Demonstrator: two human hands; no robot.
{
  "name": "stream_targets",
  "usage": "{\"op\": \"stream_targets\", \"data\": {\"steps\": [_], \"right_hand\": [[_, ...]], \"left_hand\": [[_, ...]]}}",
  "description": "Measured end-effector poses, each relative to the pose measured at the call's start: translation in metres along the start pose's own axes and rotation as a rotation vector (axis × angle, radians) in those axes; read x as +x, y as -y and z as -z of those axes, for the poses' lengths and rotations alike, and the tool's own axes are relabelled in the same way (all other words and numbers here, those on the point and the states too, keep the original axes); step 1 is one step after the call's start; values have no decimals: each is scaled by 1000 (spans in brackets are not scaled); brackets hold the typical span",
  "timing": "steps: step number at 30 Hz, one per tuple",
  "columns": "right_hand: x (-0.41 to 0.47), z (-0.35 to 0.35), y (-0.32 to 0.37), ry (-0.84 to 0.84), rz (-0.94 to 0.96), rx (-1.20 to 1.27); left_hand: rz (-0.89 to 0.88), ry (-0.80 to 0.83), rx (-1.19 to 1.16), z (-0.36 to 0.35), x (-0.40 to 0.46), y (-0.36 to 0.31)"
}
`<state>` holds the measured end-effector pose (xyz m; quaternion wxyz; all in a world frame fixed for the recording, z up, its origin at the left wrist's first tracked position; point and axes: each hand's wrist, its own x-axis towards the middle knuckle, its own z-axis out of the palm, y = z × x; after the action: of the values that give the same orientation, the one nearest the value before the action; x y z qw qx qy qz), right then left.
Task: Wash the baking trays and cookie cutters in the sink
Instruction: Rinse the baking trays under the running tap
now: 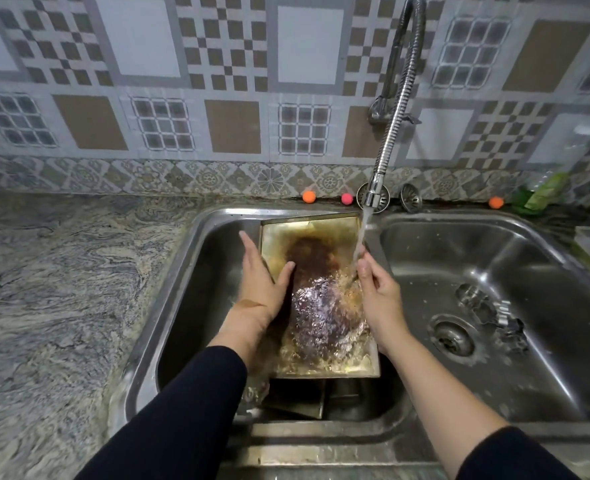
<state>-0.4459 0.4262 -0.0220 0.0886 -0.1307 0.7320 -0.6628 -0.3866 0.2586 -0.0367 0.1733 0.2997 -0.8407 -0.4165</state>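
Note:
A brass-coloured baking tray (307, 233) with a dark burnt patch leans tilted in the left basin of a steel double sink (196, 258). Water from the flexible tap (390, 133) runs onto the tray's right side and splashes across it. My left hand (262, 289) grips the tray's left rim, thumb inside and fingers along the outside. My right hand (378, 289) holds the right rim with curled fingers, right under the stream. A second tray (297, 398) lies beneath, mostly hidden. Metal cookie cutters (479, 301) lie in the right basin next to the drain (453, 336).
A marbled stone counter (61, 289) stretches to the left of the sink. Small orange and pink balls (309, 197) and a sink strainer (411, 197) sit along the tiled back wall. A green bottle (543, 195) stands at the far right.

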Motion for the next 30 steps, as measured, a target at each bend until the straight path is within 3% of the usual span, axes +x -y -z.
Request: {"op": "stream_targets", "data": {"steps": [2,4,8,13,14,18,26,30], "right_hand": [[5,-5,-4,49,-13,-56],[12,-9,-10,110,-6,-117],[28,-22,-19,331,-124,-379],[44,-37,-10,310,-181,-638],[46,-39,-3,328,-155,-573],[56,-42,28,309,-199,72],[65,-7,25,38,-121,400],[56,13,13,28,-92,420]], "left_hand": [[112,-50,-97,11,1,1],[113,-156,-119,21,1,2],[-52,-329,-176,25,0,1],[-165,-388,-264,9,-13,-11],[-206,-371,-270,3,-16,-15],[-363,-244,-233,-18,-27,-32],[-568,65,25,-59,-47,-43],[-443,206,182,-75,-43,-60]]}}
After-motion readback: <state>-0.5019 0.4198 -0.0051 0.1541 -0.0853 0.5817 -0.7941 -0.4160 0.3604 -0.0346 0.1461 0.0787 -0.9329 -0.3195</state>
